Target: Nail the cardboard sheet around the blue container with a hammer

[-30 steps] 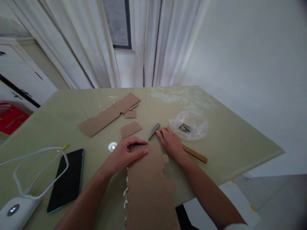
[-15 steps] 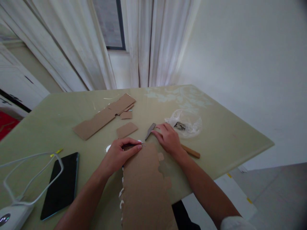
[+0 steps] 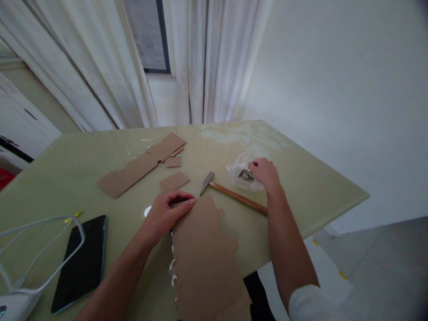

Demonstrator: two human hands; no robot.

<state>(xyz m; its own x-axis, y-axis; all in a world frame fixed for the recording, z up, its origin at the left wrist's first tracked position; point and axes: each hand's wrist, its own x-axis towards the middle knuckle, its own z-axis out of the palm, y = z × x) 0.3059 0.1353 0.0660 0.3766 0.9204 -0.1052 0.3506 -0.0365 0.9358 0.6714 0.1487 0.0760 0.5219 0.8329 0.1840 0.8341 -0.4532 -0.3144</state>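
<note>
Left hand [image 3: 163, 214] fingers pinch cardboard [image 3: 203, 254] – lengthwise toward camera – right hand [image 3: 265, 173] fingers in bag [image 3: 242, 174]

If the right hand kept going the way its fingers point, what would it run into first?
The right hand points left and away, its fingers already on the clear plastic bag. Beyond that lies bare table, as far as depth shows.

Matt brown cardboard [image 3: 203, 249], glossy plastic bag [image 3: 241, 174]

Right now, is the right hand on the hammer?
No, the right hand rests on the clear plastic bag, while the hammer lies untouched on the table beside it.
</note>
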